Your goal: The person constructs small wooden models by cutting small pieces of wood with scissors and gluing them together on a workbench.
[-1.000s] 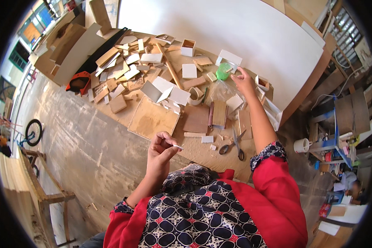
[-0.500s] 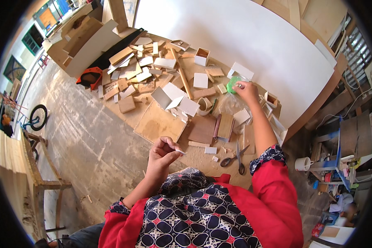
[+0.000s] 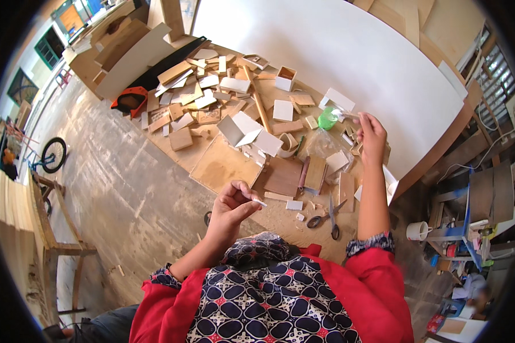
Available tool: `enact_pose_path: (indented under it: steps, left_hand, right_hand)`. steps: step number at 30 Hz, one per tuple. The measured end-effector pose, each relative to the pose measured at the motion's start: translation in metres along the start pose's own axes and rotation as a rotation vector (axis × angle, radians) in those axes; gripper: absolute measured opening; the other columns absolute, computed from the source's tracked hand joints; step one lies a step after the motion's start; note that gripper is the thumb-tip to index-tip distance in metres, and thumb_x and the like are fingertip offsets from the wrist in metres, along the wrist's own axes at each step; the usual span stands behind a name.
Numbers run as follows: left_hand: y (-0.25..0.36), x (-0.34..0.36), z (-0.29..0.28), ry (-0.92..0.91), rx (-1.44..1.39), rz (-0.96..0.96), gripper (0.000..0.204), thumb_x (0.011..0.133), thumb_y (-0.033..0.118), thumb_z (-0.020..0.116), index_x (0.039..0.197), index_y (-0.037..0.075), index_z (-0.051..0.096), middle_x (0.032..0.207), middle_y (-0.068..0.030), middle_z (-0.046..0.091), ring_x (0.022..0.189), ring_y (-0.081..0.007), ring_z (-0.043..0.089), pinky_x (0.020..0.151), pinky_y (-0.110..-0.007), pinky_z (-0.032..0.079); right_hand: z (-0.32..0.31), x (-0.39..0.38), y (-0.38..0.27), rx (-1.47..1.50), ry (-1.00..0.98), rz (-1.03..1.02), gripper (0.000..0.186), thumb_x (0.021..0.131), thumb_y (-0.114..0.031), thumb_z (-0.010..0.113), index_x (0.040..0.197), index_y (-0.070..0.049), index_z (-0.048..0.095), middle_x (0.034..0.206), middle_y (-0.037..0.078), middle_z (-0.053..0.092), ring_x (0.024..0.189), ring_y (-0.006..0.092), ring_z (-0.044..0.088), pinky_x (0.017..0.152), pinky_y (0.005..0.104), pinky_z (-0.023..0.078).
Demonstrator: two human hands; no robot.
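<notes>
Many wood offcuts (image 3: 206, 102) crowd the far left, beyond my left hand (image 3: 230, 212) and my right hand (image 3: 373, 137), each with fingertips clamped together. Toward the far right, the green container (image 3: 327, 119) could tip if I knock it with the thin stick (image 3: 349, 115) in my right pinch; near centre, the small white piece (image 3: 260, 202) in my left pinch could slip if I squeeze unevenly.

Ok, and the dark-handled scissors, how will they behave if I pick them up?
The scissors look stiff, with straight metal blades, so they probably won't sag. The blades are spread in an X, so lifting one handle may make the other swing about the pivot. Lying flat on the work surface, they seem likelier to slide than roll if pushed.
</notes>
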State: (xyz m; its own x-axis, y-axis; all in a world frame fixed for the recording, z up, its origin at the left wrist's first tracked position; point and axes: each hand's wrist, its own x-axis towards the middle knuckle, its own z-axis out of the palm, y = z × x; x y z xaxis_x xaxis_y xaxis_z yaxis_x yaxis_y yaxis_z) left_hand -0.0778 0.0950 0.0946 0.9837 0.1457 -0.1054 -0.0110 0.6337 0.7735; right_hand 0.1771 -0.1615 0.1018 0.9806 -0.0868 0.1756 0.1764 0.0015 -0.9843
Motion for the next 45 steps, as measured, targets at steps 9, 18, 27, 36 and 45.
enact_pose_path:
  steps: [9,18,27,36,45]
  left_hand:
    - [0.008,0.003,0.014,-0.113,-0.009,0.030,0.028,0.077,-0.007,0.063,0.095,0.008,0.048,0.087,-0.0051,0.059,0.084,-0.0140,0.058,0.078,-0.027,0.047]
    - [0.007,-0.002,0.021,-0.153,-0.027,0.040,0.030,0.077,-0.010,0.062,0.096,0.007,0.047,0.088,-0.0047,0.060,0.087,-0.0136,0.060,0.079,-0.027,0.049]
    - [0.009,-0.005,0.018,-0.152,0.029,0.067,0.029,0.078,-0.010,0.062,0.096,0.007,0.047,0.089,-0.0040,0.059,0.088,-0.0123,0.059,0.079,-0.026,0.048]
    - [0.009,-0.004,0.016,-0.138,0.010,0.106,0.029,0.079,-0.008,0.063,0.097,0.007,0.047,0.089,-0.0043,0.059,0.088,-0.0130,0.059,0.080,-0.026,0.048]
    - [0.009,-0.003,0.015,-0.117,0.037,0.090,0.029,0.078,-0.008,0.063,0.096,0.008,0.046,0.090,-0.0048,0.061,0.088,-0.0130,0.060,0.079,-0.026,0.048]
  right_hand:
    - [0.027,-0.146,-0.079,0.335,-0.404,0.086,0.017,0.090,-0.015,0.061,0.098,0.000,0.063,0.069,-0.001,0.056,0.054,0.0044,0.046,0.049,0.0182,0.036]
    - [0.034,-0.163,-0.087,0.195,-0.548,0.020,0.016,0.090,-0.011,0.061,0.099,0.001,0.063,0.068,-0.002,0.054,0.057,0.0022,0.045,0.051,0.0171,0.035]
    - [0.039,-0.164,-0.090,0.127,-0.597,-0.014,0.015,0.090,-0.009,0.061,0.099,0.002,0.063,0.071,-0.003,0.055,0.061,0.0016,0.046,0.053,0.0163,0.035]
    - [0.035,-0.159,-0.093,0.081,-0.625,-0.031,0.015,0.090,-0.009,0.060,0.099,0.002,0.062,0.072,-0.004,0.053,0.062,0.0011,0.043,0.054,0.0158,0.033]
    - [0.032,-0.158,-0.094,0.046,-0.648,-0.071,0.013,0.089,-0.007,0.060,0.098,0.003,0.062,0.074,-0.004,0.053,0.063,0.0009,0.043,0.054,0.0162,0.033]
